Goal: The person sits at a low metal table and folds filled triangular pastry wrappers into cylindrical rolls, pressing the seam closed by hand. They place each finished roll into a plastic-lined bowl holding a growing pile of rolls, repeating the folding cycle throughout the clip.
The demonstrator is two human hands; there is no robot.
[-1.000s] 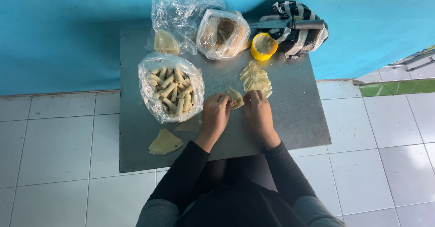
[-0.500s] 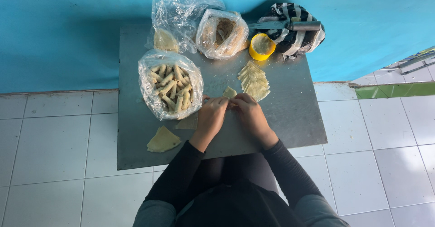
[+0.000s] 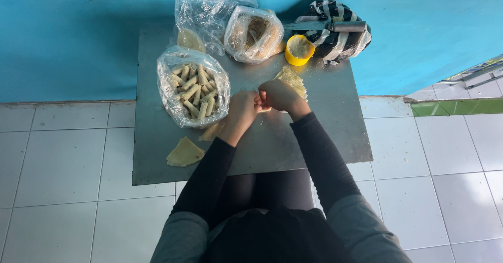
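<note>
At frame centre both hands pinch one wrapper closed, a bag of rolls filled, wrapper stack left.

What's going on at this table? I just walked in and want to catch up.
A person sits at a metal table, left hand and right hand pressed together around something small and pale. Beside them lie a stack of pastry sheets, a bag of finished rolls, a yellow cup and a folded sheet.
</note>
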